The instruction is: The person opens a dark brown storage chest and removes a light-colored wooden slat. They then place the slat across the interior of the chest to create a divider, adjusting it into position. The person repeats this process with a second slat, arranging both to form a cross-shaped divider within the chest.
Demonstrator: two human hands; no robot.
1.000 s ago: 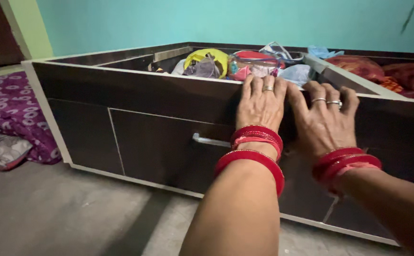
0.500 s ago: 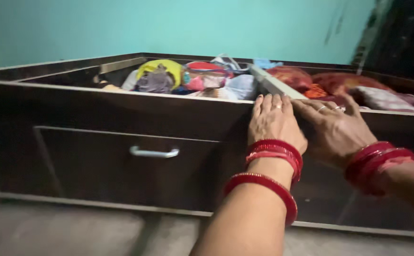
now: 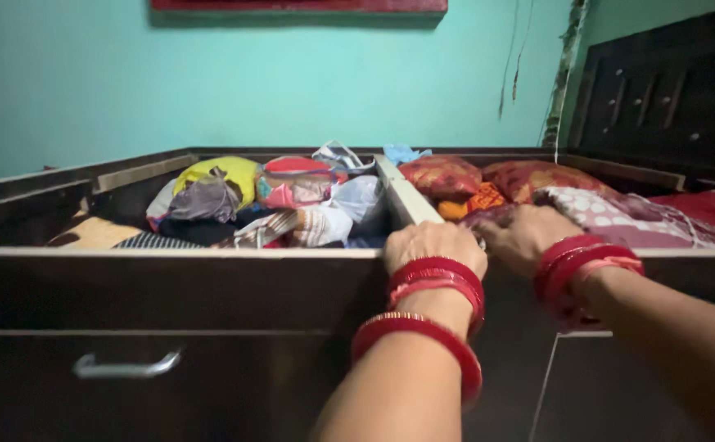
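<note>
A dark wooden storage box [image 3: 169, 286] stands open, split by a pale divider board [image 3: 402, 196]. My left hand [image 3: 435, 245] grips the front rim where the divider meets it, fingers curled over the edge. My right hand [image 3: 525, 237] lies over the rim just to the right, its fingers curled inward and touching dark cloth in the right compartment. Both wrists wear red bangles. The left compartment holds bundled clothes and bags, among them a yellow bundle [image 3: 226, 176]. Orange-red patterned cloth [image 3: 443, 176] and a white dotted cloth [image 3: 611, 213] fill the right compartment.
A metal handle [image 3: 128, 366] sits on the box's front panel at lower left. A dark studded headboard [image 3: 668, 90] rises at the right. A teal wall [image 3: 210, 82] stands behind the box.
My view has risen and come closer over the box. Both hands have gone from lying flat on the front rim to curling over its edge.
</note>
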